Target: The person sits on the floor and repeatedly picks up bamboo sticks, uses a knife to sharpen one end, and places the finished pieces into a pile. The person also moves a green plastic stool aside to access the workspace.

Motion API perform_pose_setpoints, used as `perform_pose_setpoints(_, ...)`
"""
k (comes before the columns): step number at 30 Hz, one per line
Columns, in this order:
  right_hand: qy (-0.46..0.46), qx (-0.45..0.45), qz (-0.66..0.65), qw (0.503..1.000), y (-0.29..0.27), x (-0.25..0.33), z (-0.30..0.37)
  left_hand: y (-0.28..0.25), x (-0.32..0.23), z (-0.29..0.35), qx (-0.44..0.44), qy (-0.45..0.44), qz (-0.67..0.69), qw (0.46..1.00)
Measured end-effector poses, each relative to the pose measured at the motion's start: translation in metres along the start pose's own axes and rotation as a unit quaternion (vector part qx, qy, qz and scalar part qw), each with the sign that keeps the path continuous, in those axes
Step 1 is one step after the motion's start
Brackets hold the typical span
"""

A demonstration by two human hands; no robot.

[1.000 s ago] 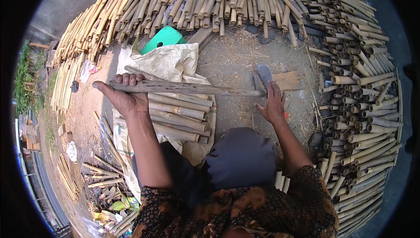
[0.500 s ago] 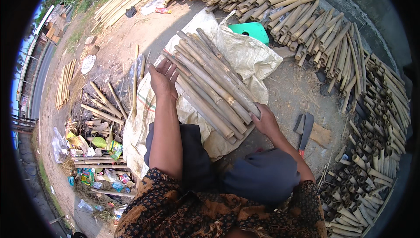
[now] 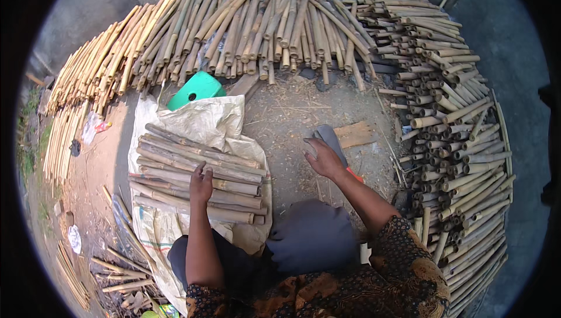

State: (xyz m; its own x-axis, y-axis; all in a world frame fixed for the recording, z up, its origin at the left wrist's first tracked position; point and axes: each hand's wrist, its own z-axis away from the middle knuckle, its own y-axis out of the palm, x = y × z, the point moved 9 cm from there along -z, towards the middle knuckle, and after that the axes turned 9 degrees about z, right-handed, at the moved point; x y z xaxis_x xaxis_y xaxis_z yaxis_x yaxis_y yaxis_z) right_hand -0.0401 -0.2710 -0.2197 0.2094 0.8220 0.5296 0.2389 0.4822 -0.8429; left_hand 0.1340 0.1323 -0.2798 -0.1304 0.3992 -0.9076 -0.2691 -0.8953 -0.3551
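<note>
A bundle of cut bamboo poles [image 3: 175,160] lies side by side on a white woven sack [image 3: 257,148] in front of me. My left hand [image 3: 201,185] is over the poles with its fingers loosely apart; it grips none of them. To the right, my right hand [image 3: 323,159] reaches forward, open, with thumb and fingers apart. Just beyond it a machete [image 3: 334,138] lies on the ground, its dark broad blade partly behind my hand and its red handle pointing toward me. Whether my fingers touch the blade I cannot tell.
A green plastic stool [image 3: 201,86] stands behind the sack. Stacked bamboo [image 3: 280,26] lines the wall at the back, and another large pile [image 3: 461,160] rises on the right. A flat wooden piece [image 3: 356,135] lies by the machete. Loose bamboo sticks [image 3: 125,274] are at lower left.
The view has turned to the right. My right hand has let go of the poles' near ends and moved right to the machete. My left hand has moved from beside the bundle to over it.
</note>
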Motion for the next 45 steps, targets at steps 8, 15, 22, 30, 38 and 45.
perform_pose_setpoints(8,0.400,-0.381,0.053,0.832,-0.279,-0.241,0.094,0.039,0.034,-0.004,0.093,0.088,-0.203,0.971)
perform_pose_setpoints(15,0.464,-0.356,0.194,0.788,-0.378,-0.289,0.111,0.028,0.026,0.012,0.084,0.052,-0.137,0.986)
perform_pose_setpoints(22,0.500,-0.416,0.147,0.745,-0.374,-0.315,0.116,0.036,0.024,0.016,0.087,0.049,-0.208,0.973)
perform_pose_setpoints(30,0.266,-0.388,-0.672,0.572,-0.198,-0.202,0.121,0.033,0.028,0.011,0.097,0.037,-0.135,0.985)
perform_pose_setpoints(38,0.392,-0.416,-0.468,0.674,-0.167,-0.199,0.126,0.021,-0.021,0.018,0.016,-0.021,-0.040,0.999)
perform_pose_setpoints(45,0.260,-0.190,-0.133,0.937,-0.089,-0.106,0.119,0.029,-0.198,0.012,0.024,0.054,0.208,0.976)
